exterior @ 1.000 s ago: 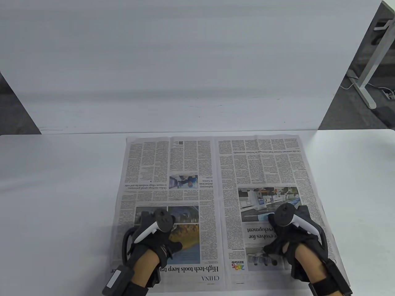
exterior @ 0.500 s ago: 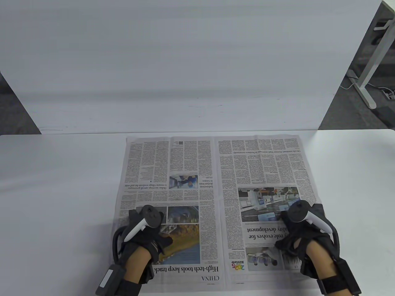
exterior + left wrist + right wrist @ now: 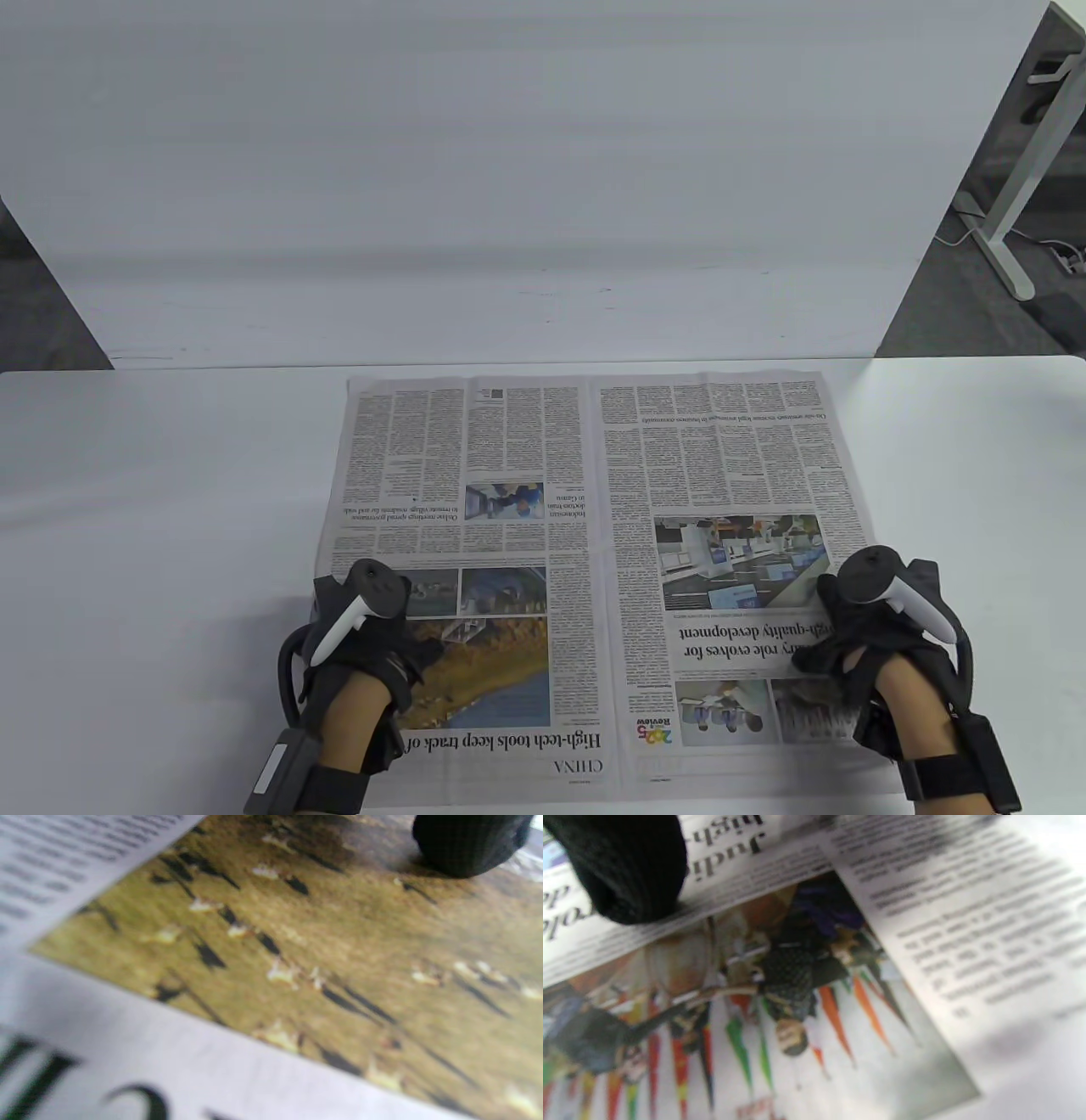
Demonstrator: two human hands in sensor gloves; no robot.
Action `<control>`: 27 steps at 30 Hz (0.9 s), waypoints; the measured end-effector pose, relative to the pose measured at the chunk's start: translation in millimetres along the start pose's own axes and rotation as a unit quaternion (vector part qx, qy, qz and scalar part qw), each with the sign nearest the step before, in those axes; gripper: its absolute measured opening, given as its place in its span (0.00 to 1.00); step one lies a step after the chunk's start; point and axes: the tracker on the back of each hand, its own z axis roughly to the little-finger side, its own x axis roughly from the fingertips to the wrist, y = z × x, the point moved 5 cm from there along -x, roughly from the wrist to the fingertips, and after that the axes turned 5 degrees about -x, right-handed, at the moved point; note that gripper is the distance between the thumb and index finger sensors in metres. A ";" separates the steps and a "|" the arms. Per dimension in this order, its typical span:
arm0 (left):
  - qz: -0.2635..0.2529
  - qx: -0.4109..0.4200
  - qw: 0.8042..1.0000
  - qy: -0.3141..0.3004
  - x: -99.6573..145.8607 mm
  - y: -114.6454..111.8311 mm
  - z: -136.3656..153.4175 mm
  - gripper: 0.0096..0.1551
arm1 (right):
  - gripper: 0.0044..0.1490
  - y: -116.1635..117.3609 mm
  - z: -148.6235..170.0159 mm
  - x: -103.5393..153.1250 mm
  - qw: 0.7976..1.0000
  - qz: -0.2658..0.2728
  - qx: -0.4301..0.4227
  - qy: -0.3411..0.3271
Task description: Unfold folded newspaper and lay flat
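The newspaper (image 3: 594, 543) lies opened out as a two-page spread on the white table, its text upside down to me. My left hand (image 3: 373, 658) presses flat on the near left page, over the yellow landscape photo (image 3: 297, 955), near the paper's left edge. My right hand (image 3: 857, 654) presses flat on the near right page, beside the headline, near the right edge. A gloved fingertip (image 3: 466, 844) touches the print in the left wrist view. Another fingertip (image 3: 628, 866) rests on the headline strip in the right wrist view. Neither hand grips the paper.
A white table (image 3: 153, 526) extends left and right of the paper. A white backboard (image 3: 509, 187) stands behind the paper's far edge. A desk leg (image 3: 1018, 170) and cables stand on the floor at the far right.
Both hands have slid outward over the paper: the left hand to the left, the right hand to the right, uncovering more of the headlines and photos. The paper stays in place.
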 end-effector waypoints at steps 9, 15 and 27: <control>-0.003 0.015 1.000 0.020 -1.9 3.2 16.2 0.52 | 0.63 -6.1 14.6 -1.0 1.000 0.007 -0.021 0.012; 0.000 0.018 1.000 0.023 -1.4 3.2 17.3 0.52 | 0.63 -7.1 16.8 -1.7 1.000 0.005 -0.026 0.012; -0.160 -0.009 0.987 -0.011 30.9 44.5 -14.4 0.49 | 0.54 -34.6 -32.1 32.3 0.985 0.162 -0.021 -0.049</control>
